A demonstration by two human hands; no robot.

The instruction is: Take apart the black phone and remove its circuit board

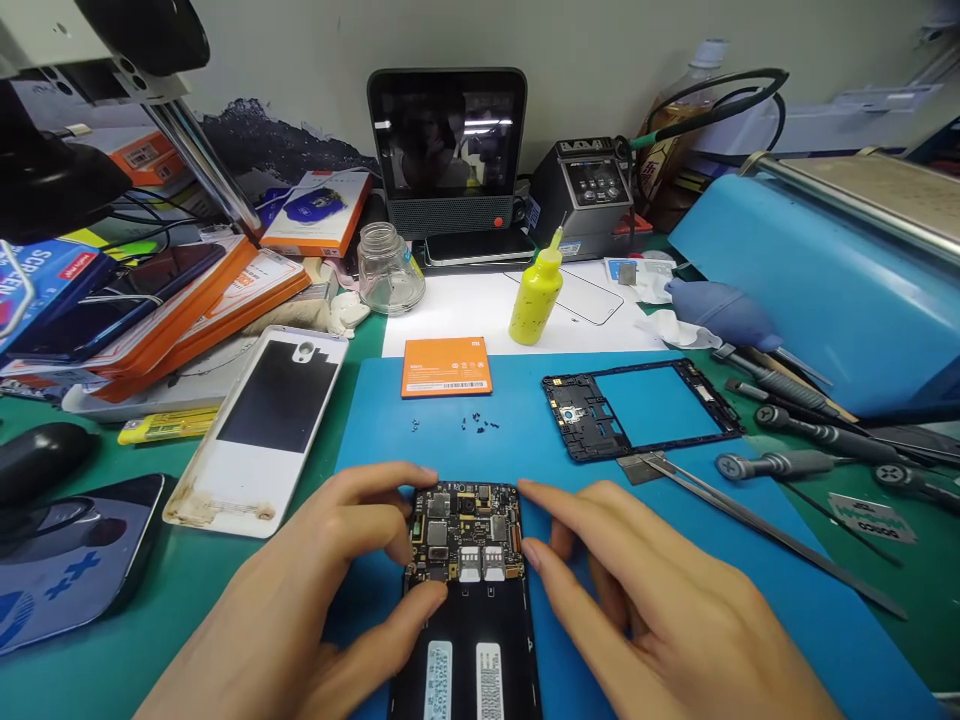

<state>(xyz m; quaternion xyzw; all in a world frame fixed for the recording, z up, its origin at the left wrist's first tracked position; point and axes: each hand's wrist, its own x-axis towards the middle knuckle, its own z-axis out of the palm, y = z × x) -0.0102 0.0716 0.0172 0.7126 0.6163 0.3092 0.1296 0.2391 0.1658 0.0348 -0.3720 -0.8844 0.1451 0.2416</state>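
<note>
The opened phone point(466, 590) lies at the near edge of the blue mat point(750, 580), circuit board end pointing away from the person. The left hand point(300, 610) rests against the phone's left side: fingers curled around the upper left corner of the board, thumb pressed on the left edge lower down. It steadies the phone rather than lifting it. The right hand point(660, 600) lies beside the right edge, fingers loosely extended, fingertips touching the upper right corner of the board; it holds nothing.

Progress, judged from the layout:

1. Back cover removed. The white cover point(259, 430) lies off the mat's left edge on the green worktop point(187, 580).
2. Battery removed. The orange battery point(445, 366) sits near the far edge of the mat.
3. Screws extracted. A cluster of small screws point(476, 424) lies on the mat between battery and phone.
4. Inner frame lifted off. The black frame point(637, 408) lies toward the mat's right side, well apart from the phone.

The circuit board is exposed but appears still seated in the chassis; its removal or servicing seems to be the remaining work. Tweezers point(757, 525) and screwdrivers point(810, 435) lie unused along the right edge.
</note>
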